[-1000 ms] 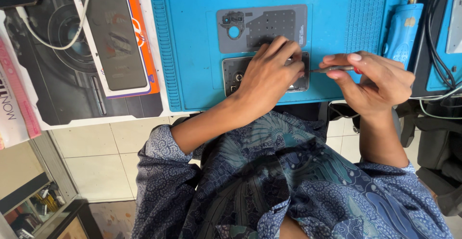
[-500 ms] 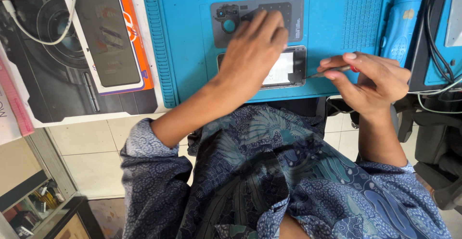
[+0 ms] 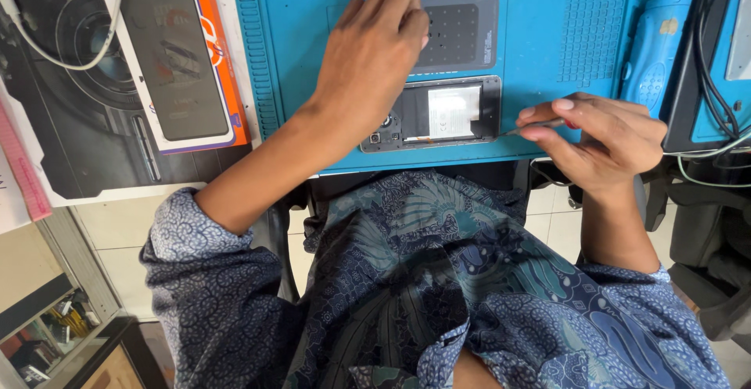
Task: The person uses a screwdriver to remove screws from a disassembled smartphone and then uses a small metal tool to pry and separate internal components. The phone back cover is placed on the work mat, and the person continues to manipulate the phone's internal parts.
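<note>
An opened phone lies on a blue mat, near its front edge. The left hand rests open just behind it; the right hand pinches a thin tool beside it.

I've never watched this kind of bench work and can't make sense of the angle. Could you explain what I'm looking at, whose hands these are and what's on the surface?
The picture comes from a camera worn on the person's head, looking down, so the patterned shirt fills the bottom and the bench the top. Both bare hands are the wearer's own. On a blue work mat lies an opened phone, its insides showing, with a grey panel just beyond it. The left hand reaches over the phone's left end towards that panel. The right hand pinches a thin metal tool aimed at the phone's right edge. Left of the mat lies a boxed screen part; at the right, a blue handheld tool.
</note>
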